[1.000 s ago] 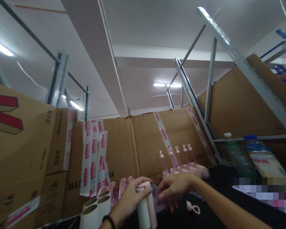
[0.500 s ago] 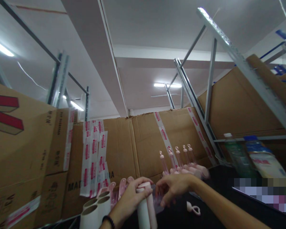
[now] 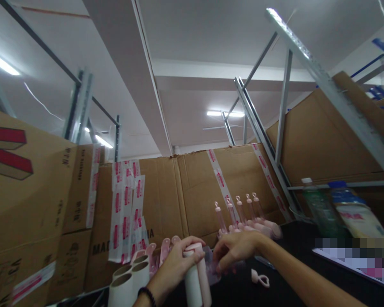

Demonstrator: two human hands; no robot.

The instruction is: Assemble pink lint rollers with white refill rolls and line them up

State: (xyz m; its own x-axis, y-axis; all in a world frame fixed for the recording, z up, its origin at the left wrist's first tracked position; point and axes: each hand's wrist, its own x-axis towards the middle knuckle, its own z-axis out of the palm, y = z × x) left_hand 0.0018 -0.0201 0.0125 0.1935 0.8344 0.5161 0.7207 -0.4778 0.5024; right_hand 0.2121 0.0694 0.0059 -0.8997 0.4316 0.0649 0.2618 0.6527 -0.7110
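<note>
Low centre, wrapped tight in the left hand [image 3: 174, 266]: a white lint roller [image 3: 193, 279] with pink side piece, long axis upright. Just right of its top, touching or nearly so, the right hand [image 3: 235, 250], fingers curled, possibly pinching a clear plastic cover [image 3: 213, 273]; blurred. Nearby on the black table [image 3: 294, 247], a loose pink handle [image 3: 260, 279].

A dark bracelet [image 3: 146, 294] is worn at the wrist of the left hand [image 3: 176, 266]. Both forearms are left bare.
</note>
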